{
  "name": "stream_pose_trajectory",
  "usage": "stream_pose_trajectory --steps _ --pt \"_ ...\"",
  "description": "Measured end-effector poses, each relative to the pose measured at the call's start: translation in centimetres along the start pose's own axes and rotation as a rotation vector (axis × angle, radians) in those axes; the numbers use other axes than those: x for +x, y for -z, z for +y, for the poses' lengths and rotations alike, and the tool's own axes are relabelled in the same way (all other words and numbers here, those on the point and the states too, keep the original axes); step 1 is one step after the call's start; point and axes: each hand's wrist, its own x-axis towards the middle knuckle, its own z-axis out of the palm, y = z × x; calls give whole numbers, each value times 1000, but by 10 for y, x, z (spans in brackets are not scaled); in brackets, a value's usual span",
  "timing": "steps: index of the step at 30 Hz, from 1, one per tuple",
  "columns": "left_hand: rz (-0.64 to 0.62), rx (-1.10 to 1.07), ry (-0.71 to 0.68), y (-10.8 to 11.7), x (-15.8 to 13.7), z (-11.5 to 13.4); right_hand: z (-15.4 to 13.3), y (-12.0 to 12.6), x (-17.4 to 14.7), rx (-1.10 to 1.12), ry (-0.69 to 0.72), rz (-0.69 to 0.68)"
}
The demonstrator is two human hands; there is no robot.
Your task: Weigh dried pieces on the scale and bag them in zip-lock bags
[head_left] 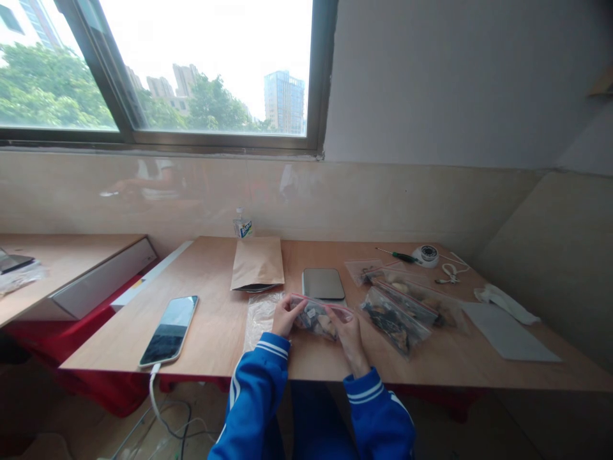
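Between my two hands is a clear zip bag (316, 321) with a red seal strip and brown and dark pieces inside. My left hand (286, 314) pinches its top edge at the left. At the right end of the same edge, my right hand (349, 333) grips the seal. A small flat scale (324, 283) with a metal top sits just behind the bag. Under and beside my left wrist lies an empty-looking clear plastic bag (261, 316). More filled zip bags (395, 322) are heaped to the right of my right hand.
A brown paper pouch (258, 263) lies behind on the left, near a bottle (242, 223). A phone (170, 329) is plugged into a cable at left. Farther right are a screwdriver (406, 257), a dome camera (426, 255), a white cloth (506, 303) and a white sheet (510, 332).
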Motion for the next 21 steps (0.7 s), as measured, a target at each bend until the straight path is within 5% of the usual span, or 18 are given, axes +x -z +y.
stream_pose_trajectory --steps 10,15,18,21 --pt "35 18 -33 1 1 -4 -6 -7 -3 -66 6 45" --pt "-12 0 10 0 2 -7 -21 6 -1 -311 305 174" --pt "-33 2 21 0 3 -8 -43 8 3 -729 472 -28" --pt "-43 3 20 0 2 -8 -64 -2 8 -1061 450 -341"
